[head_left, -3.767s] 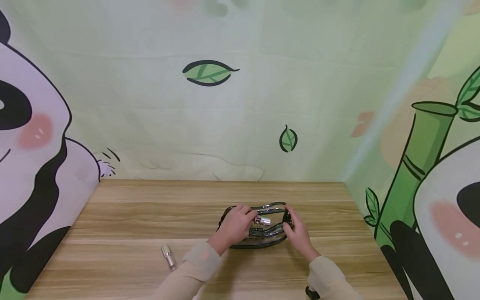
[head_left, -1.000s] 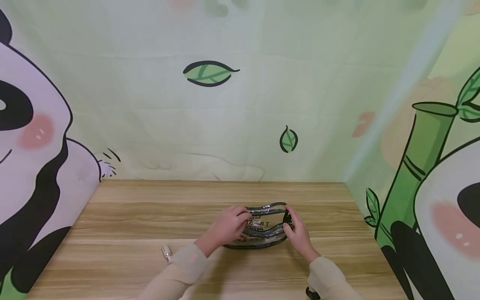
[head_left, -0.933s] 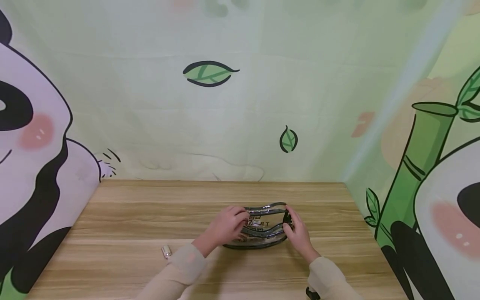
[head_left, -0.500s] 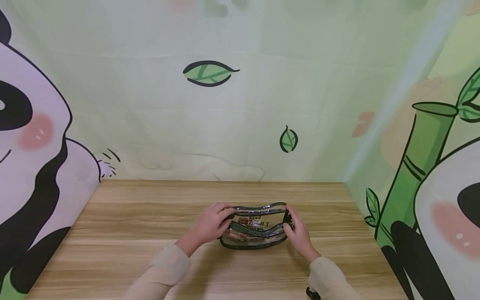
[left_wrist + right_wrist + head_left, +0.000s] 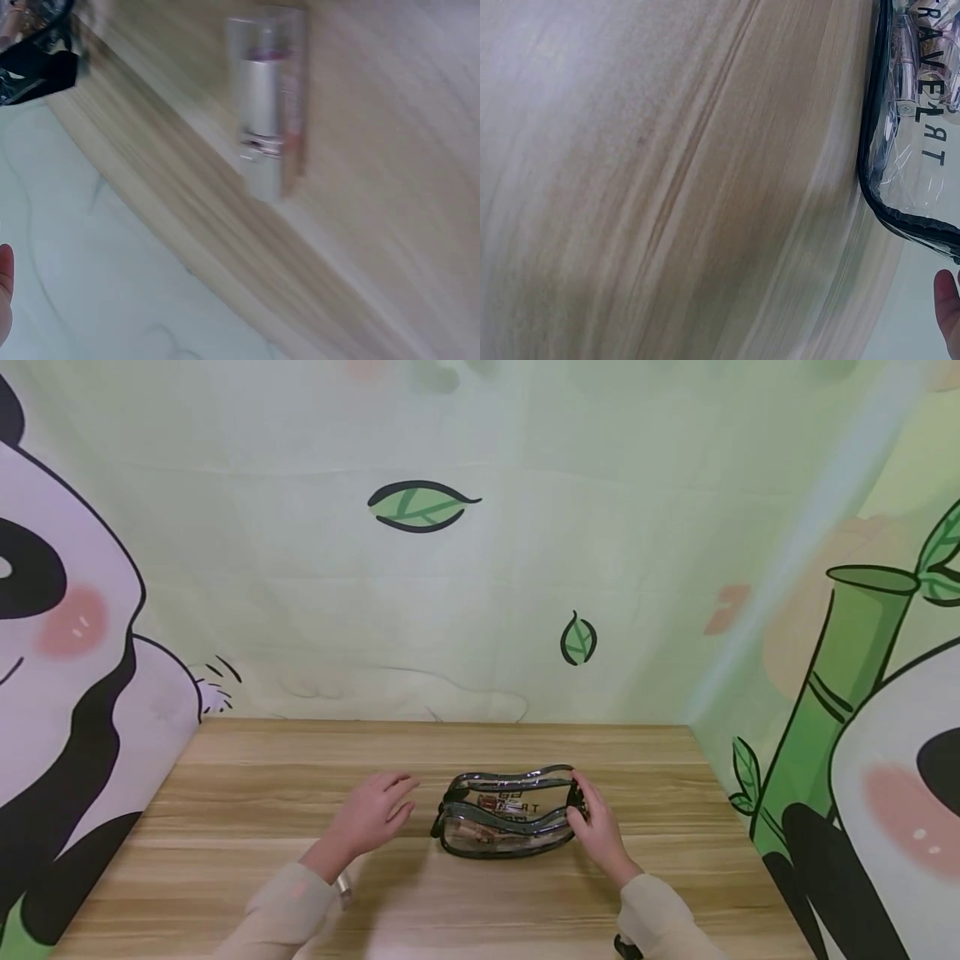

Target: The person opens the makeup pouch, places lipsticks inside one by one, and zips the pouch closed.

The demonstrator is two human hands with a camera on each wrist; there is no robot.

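A clear pouch with black trim (image 5: 504, 847) stands in the middle of the table, its top parted. My right hand (image 5: 600, 828) grips its right end between thumb and fingers. Left of the pouch, my left hand (image 5: 369, 814) hovers empty with loosely spread fingers. A lipstick (image 5: 262, 105) with a clear cap lies on the wood in the left wrist view; in the head view the left wrist and sleeve partly cover it. Shiny tubes (image 5: 905, 64) show through the lettered pouch wall in the right wrist view.
The wood-grain table (image 5: 300, 752) ends at a pale green backdrop (image 5: 480, 568) printed with leaves and pandas. A small black object (image 5: 627, 947) sits by the right sleeve at the front.
Earlier my left hand held a shiny lipstick tube over the pouch; it has let go there and drawn back left, toward the lying lipstick. The right hand keeps its grip.
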